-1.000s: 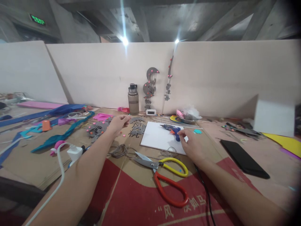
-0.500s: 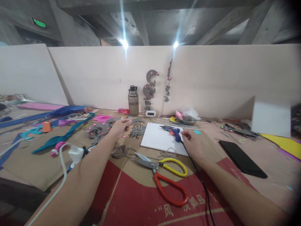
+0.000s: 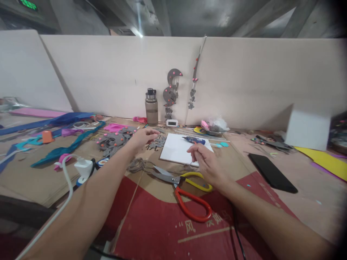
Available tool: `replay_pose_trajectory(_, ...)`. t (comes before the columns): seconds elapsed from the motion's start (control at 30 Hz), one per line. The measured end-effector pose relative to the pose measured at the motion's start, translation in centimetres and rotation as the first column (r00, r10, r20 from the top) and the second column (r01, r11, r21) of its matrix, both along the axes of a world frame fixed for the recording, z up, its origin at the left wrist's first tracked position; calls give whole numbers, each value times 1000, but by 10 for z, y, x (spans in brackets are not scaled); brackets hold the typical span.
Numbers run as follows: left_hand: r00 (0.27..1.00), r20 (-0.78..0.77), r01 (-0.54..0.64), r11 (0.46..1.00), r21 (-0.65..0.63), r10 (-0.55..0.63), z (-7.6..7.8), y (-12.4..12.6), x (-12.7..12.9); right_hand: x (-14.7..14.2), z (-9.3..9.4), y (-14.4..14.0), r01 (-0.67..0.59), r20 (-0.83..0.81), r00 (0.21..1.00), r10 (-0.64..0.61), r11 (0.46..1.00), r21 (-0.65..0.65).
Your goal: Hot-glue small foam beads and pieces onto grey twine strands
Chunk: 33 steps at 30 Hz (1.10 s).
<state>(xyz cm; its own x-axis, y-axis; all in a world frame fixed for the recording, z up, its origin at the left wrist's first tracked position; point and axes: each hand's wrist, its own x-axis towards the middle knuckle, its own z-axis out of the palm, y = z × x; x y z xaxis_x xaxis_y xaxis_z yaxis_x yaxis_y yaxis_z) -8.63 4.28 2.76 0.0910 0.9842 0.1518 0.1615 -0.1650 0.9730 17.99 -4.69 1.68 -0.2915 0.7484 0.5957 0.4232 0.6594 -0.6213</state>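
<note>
My left hand (image 3: 144, 141) reaches over the cardboard, its fingers loosely stretched and apart, beside grey felt cut-outs (image 3: 157, 143). Left of it lies a pile of grey felt shapes (image 3: 115, 141) dotted with pink and orange balls. My right hand (image 3: 205, 163) is over the near right part of a white board (image 3: 173, 146), fingers curled together; anything between the fingertips is hidden. A blue glue gun (image 3: 195, 140) rests on the board just beyond it. Nearer me, scissors (image 3: 173, 179) with one yellow and one red handle lie spread, beside grey cord (image 3: 137, 165).
A water bottle (image 3: 151, 108) and a small white clock (image 3: 171, 123) stand by the back panel, where grey felt hangings (image 3: 171, 94) hang. At right lies a black phone (image 3: 272, 172). A white plug (image 3: 83, 166) and teal fabric (image 3: 67, 148) are at left.
My right hand has moved left and nearer, away from the glue gun's handle end. My left hand has shifted slightly right toward the felt cut-outs, its fingers loosening. The view has tilted down.
</note>
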Motion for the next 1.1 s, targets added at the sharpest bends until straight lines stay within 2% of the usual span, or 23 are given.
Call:
replay_pose_trajectory(0.07,991,-109,87,996,35,-83,5,-11,11,-4,4,-5,-1,5,1000,1,998,-58)
replay_pose_trajectory(0.13,967,-204,166,984,63,-150,9,-21,22,-6,10,-9,-8,83,996,19,991,-132)
replay_pose_trajectory(0.2,958,-228,202,975,94,-176,10,-27,31,-6,19,-16,-78,254,955,150,959,-271)
replay_pose_trajectory(0.27,957,-224,211,972,99,-185,9,-28,36,-4,28,-27,-126,437,840,322,899,-420)
replay_pose_trajectory(0.3,959,-214,207,974,93,-184,8,-28,37,-4,31,-32,-113,511,785,351,891,-439)
replay_pose_trajectory(0.37,968,-186,183,980,79,-166,6,-26,37,-2,36,-41,-64,626,718,306,924,-378)
replay_pose_trajectory(0.43,981,-140,147,987,59,-137,5,-23,35,-1,37,-46,1,701,679,218,955,-298)
replay_pose_trajectory(0.53,995,-22,97,995,1,-97,6,-19,30,1,35,-47,55,741,638,210,947,-316)
replay_pose_trajectory(0.6,995,76,67,997,-26,-65,7,-16,25,1,33,-47,51,735,638,231,939,-339)
replay_pose_trajectory(0.73,968,251,-12,999,-50,24,4,-7,11,-1,28,-50,59,759,624,186,957,-283)
replay_pose_trajectory(0.9,949,304,-65,994,-89,89,-7,5,-2,-6,26,-55,87,800,585,133,971,-225)
replay_pose_trajectory(0.97,944,316,-71,994,-84,95,-8,6,-4,-6,29,-54,83,765,628,144,965,-250)
replay_pose_trajectory(1.1,930,352,-90,993,-71,110,-6,5,-2,-4,37,-47,26,620,764,177,952,-304)
